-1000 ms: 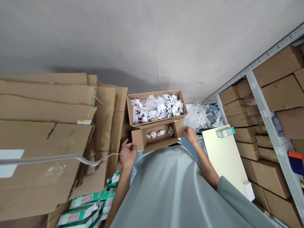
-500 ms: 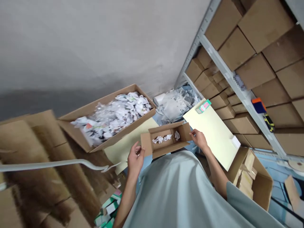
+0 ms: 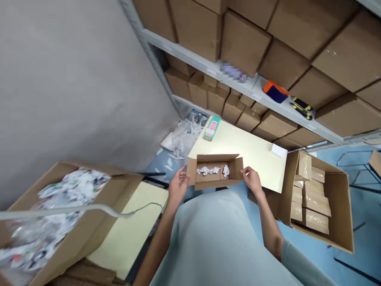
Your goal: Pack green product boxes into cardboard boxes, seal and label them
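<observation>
Between my hands is a small open cardboard box [image 3: 208, 184], its flaps standing up. Crumpled paper wads [image 3: 205, 171] lie along its bottom, with another wad at the right end. My left hand [image 3: 178, 183] grips the flap at the box's left end between thumb and fingers. At the opposite end, my right hand [image 3: 251, 178] pinches the right flap. Just beyond the box stands a pale yellow table [image 3: 238, 139], bearing a green box with a pink front [image 3: 212, 128] and a small white box [image 3: 279, 150].
A large carton [image 3: 339, 214] at right holds several small taped boxes. Another carton [image 3: 80, 234] at left is filled with shredded paper. Shelves [image 3: 190, 55] of cartons run along the back, with an orange-and-blue item [image 3: 275, 92] and yellow-black cutters [image 3: 301, 108] on one ledge.
My view has turned right, and the small box has come round with my hands from beside the paper-filled carton to the front of the yellow table. Both hands keep hold of its flaps.
</observation>
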A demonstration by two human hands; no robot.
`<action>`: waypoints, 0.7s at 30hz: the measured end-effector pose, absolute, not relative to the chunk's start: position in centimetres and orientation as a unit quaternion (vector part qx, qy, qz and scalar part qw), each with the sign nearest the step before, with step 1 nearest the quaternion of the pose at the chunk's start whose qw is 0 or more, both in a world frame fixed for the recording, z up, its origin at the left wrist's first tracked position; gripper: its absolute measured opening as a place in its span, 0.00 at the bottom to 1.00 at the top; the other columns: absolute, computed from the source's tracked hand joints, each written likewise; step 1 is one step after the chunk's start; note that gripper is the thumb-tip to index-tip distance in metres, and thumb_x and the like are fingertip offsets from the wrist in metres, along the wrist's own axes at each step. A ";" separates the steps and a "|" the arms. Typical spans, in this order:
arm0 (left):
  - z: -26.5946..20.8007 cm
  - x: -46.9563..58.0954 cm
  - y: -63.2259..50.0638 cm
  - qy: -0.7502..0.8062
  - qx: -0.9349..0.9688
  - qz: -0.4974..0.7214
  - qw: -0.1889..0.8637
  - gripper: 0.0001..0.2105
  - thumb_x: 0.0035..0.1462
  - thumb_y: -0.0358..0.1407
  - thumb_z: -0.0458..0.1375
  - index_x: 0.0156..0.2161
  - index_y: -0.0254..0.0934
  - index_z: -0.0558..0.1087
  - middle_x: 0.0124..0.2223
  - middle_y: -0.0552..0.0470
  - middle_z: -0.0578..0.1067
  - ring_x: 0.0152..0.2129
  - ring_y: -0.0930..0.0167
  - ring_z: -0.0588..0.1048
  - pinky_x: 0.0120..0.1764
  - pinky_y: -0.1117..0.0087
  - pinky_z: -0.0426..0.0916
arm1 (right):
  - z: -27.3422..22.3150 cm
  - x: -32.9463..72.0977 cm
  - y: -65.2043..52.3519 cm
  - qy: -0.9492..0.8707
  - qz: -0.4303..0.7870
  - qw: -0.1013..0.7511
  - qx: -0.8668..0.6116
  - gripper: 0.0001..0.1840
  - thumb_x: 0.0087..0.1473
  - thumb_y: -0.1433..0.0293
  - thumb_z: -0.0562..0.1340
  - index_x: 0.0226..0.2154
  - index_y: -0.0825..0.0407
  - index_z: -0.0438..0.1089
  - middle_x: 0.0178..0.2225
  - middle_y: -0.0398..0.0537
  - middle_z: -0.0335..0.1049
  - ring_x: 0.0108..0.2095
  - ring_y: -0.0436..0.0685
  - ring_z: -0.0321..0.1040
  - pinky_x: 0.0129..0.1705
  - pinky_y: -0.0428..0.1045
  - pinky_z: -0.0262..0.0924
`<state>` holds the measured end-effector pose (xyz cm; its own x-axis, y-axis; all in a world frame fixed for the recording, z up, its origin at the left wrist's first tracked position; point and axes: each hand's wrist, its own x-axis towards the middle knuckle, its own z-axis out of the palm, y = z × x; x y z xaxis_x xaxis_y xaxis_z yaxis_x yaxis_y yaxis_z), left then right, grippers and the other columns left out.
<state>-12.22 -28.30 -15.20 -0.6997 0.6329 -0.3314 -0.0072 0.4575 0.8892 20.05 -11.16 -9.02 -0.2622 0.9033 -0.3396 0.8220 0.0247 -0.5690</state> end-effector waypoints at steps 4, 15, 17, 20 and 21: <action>-15.8 -9.4 -19.9 0.781 0.247 0.448 0.357 0.30 0.53 0.47 0.62 0.58 0.35 0.76 0.41 0.47 0.79 0.37 0.64 0.79 0.48 0.60 0.78 | -9.8 24.9 -7.6 -0.675 0.361 0.086 -0.638 0.14 0.66 0.54 0.59 0.35 0.45 0.69 0.37 0.49 0.82 0.29 0.59 0.74 0.36 0.52 0.64; -16.1 -5.9 -7.6 0.790 0.313 0.381 0.365 0.29 0.51 0.45 0.60 0.57 0.34 0.77 0.38 0.50 0.78 0.35 0.65 0.77 0.50 0.60 0.76 | -10.7 29.5 -1.5 -0.625 0.378 0.103 -0.675 0.14 0.69 0.54 0.58 0.36 0.45 0.68 0.40 0.49 0.82 0.31 0.59 0.74 0.38 0.50 0.63; -16.2 -6.4 -6.6 0.788 0.320 0.372 0.372 0.30 0.51 0.46 0.60 0.57 0.33 0.77 0.38 0.49 0.78 0.36 0.64 0.77 0.49 0.60 0.76 | -10.6 29.4 -1.2 -0.617 0.379 0.108 -0.682 0.14 0.68 0.55 0.58 0.37 0.45 0.68 0.41 0.49 0.83 0.32 0.59 0.75 0.39 0.50 0.64; -16.8 -7.2 -5.3 0.778 0.325 0.372 0.389 0.31 0.49 0.46 0.61 0.57 0.32 0.77 0.40 0.48 0.79 0.36 0.65 0.77 0.47 0.61 0.75 | -10.5 28.9 -1.2 -0.598 0.377 0.112 -0.699 0.14 0.68 0.54 0.58 0.37 0.45 0.69 0.41 0.49 0.83 0.33 0.59 0.76 0.40 0.51 0.65; -17.0 -7.4 -5.0 0.773 0.326 0.373 0.396 0.31 0.49 0.46 0.61 0.58 0.32 0.77 0.40 0.48 0.79 0.36 0.65 0.77 0.47 0.62 0.76 | -10.4 28.7 -1.3 -0.592 0.373 0.111 -0.706 0.14 0.68 0.54 0.58 0.37 0.45 0.69 0.41 0.49 0.83 0.33 0.59 0.76 0.40 0.51 0.65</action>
